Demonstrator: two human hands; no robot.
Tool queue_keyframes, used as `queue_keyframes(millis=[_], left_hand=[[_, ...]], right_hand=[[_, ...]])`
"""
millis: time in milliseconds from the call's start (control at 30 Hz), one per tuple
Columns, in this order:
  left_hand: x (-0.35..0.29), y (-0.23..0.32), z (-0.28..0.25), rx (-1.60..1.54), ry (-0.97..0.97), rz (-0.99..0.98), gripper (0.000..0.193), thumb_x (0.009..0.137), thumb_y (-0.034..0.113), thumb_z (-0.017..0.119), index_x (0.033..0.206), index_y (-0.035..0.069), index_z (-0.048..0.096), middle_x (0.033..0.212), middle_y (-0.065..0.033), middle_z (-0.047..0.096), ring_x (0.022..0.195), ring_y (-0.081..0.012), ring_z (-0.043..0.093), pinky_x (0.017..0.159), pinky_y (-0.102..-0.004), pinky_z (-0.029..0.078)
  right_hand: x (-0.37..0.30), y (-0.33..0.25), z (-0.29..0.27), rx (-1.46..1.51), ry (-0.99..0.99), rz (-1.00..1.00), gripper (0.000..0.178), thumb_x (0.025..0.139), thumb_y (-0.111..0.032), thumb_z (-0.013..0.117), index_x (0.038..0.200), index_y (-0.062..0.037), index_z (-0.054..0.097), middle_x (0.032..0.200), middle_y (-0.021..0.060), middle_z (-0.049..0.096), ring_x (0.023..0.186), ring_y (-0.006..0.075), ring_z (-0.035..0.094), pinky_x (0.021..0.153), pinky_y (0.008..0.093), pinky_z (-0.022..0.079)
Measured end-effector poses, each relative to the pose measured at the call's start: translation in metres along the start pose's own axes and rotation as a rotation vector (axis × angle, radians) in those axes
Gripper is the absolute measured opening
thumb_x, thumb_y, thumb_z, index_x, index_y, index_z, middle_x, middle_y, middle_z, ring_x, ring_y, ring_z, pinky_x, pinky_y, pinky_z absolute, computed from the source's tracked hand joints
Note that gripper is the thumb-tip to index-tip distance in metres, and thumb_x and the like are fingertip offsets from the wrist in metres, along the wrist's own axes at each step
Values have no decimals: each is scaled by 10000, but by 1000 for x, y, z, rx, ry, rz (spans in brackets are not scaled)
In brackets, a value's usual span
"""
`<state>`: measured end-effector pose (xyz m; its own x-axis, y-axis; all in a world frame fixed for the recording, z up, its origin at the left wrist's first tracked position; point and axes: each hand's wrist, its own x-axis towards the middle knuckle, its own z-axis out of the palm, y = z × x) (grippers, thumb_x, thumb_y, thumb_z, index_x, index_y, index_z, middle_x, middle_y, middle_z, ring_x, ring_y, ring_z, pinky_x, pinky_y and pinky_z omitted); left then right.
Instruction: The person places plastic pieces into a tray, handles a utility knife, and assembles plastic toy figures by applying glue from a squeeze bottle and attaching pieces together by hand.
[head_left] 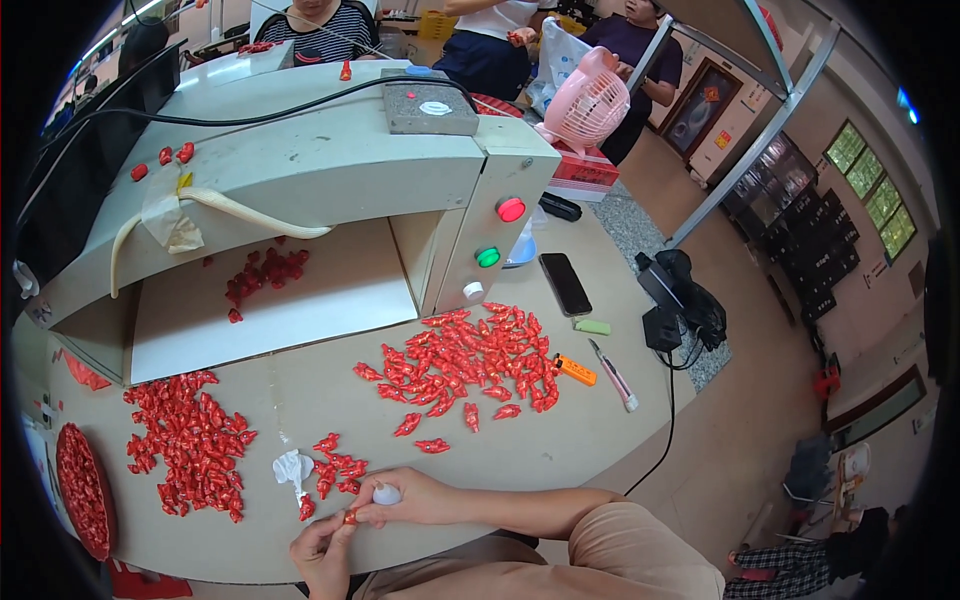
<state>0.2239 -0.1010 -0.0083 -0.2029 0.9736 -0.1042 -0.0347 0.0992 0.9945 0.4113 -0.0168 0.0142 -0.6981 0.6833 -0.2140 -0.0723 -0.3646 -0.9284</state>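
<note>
Near the table's front edge, my left hand (322, 555) pinches a small red figurine (350, 517), its thumb and forefinger closed on it. My right hand (420, 498) meets it from the right, fingers closed round a small white squeeze bottle (387, 494) and touching the same figurine. A few red pieces (338, 466) lie just beyond my hands, next to a crumpled white tissue (293, 468). Farther off are a large pile of glossy red figurines (470, 358) and, at left, another pile of red pieces (190, 440).
A grey machine (330, 160) with an open chamber stands across the table, red pieces (265, 275) inside. A red basket (85, 490) of pieces sits at far left. To the right lie a phone (566, 284), an orange cutter (576, 370) and a craft knife (614, 376). People are beyond.
</note>
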Motion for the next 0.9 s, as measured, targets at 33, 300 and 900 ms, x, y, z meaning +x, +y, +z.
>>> queue_keyframes(millis=[33,300,900], left_hand=[[-3,7,0,-1,-2,3,113,840,-39,660,950,-64,645,871,-104,672,771,-139,645,730,-255,528],[-6,30,0,211,-45,2,126,856,25,657,963,-34,683,951,-90,676,864,-142,622,797,-264,492],[-10,51,13,292,-54,11,154,881,53,622,971,-57,680,984,-108,687,1004,-179,597,970,-316,407]], right_hand=[[1,1,0,2,-3,5,140,902,-128,644,969,-7,625,819,31,602,724,81,570,671,237,484],[1,3,1,12,-15,-15,140,902,-131,644,968,-9,624,807,25,599,716,78,568,669,235,478],[-5,-1,1,0,25,-62,144,889,-133,655,952,-13,606,818,29,623,691,78,588,636,230,492]])
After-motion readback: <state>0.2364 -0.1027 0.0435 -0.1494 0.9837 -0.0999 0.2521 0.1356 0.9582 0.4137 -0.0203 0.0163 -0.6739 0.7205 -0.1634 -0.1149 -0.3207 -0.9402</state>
